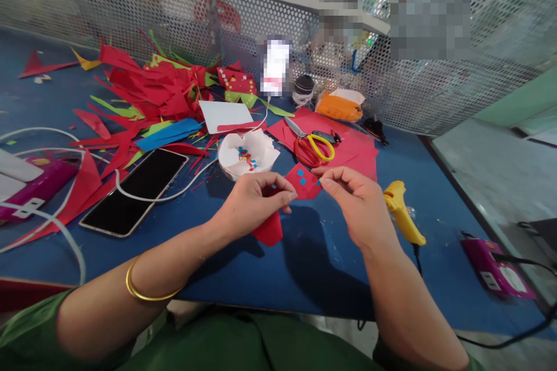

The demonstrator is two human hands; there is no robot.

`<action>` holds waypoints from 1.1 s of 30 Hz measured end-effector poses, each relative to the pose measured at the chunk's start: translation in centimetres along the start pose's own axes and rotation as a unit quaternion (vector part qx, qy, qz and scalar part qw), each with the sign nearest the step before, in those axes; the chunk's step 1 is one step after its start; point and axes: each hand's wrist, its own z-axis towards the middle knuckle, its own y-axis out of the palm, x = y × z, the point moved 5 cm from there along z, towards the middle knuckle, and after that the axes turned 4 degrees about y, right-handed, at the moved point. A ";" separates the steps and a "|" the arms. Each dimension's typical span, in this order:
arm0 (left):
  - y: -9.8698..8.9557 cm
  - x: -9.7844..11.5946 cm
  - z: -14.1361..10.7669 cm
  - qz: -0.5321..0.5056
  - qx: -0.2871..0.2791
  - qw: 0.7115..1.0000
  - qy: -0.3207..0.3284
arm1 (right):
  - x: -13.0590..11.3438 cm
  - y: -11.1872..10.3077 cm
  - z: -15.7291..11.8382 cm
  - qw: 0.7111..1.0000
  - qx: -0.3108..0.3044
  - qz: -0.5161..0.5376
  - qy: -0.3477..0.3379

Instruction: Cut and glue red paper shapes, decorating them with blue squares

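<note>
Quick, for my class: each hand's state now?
Left hand: closed, holding red paper.
Right hand: closed at the paper's right edge; whether it grips the blue square there cannot be told.

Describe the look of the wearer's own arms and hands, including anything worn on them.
The left hand and right hand are bare, with no gloves. Both forearms are uncovered, below dark green sleeves. A thin, smooth gold-coloured bangle circles the left forearm; none shows on the right. No rings are visible.
</note>
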 end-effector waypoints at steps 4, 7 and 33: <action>0.2 -0.3 0.0 -0.035 -0.004 0.999 -0.019 | 0.1 0.4 0.0 0.999 -0.013 -0.040 0.007; 0.4 -0.5 0.0 -0.063 -0.007 0.997 -0.036 | -0.1 0.7 -0.3 0.999 -0.007 -0.044 0.014; 0.7 -1.8 -0.3 -0.174 -0.002 0.973 -0.154 | -0.9 1.8 -1.0 0.992 -0.006 -0.101 -0.075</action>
